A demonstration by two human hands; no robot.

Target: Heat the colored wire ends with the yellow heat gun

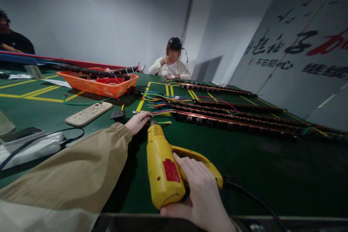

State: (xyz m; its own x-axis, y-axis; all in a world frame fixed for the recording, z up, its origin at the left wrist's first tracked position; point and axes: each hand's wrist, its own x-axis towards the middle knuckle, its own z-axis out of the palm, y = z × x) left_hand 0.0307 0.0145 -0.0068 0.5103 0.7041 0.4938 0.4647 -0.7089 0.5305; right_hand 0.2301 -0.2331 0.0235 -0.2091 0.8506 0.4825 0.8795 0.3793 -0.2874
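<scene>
A yellow power tool (163, 166) lies low in the middle of the view, over the green table (244, 174), its nozzle pointing away toward a bundle of coloured wires (160, 110). The right hand (198, 192) is wrapped around the tool's handle from the near side, fingers closed over the grip, and a black cord (252, 197) trails off from the handle to the right. The left hand (138, 121), in a tan sleeve (81, 166), reaches forward just beyond the nozzle; its fingers are curled down at the wire ends, though whether they pinch a wire cannot be told. Beyond the wires, several long dark strips (239, 119) lie side by side, running away to the right across the table. Just left of the left hand sits a small black socket part (118, 115), and further left a beige remote control (88, 113). Behind these stands an orange tray (95, 85) filled with dark parts, with a green cable (89, 102) curling in front of it. A phone (20, 135) rests on white packets at the left edge. At the far end of the table sits a person in white (171, 67), and another person in black (13, 41) is at the far left.
</scene>
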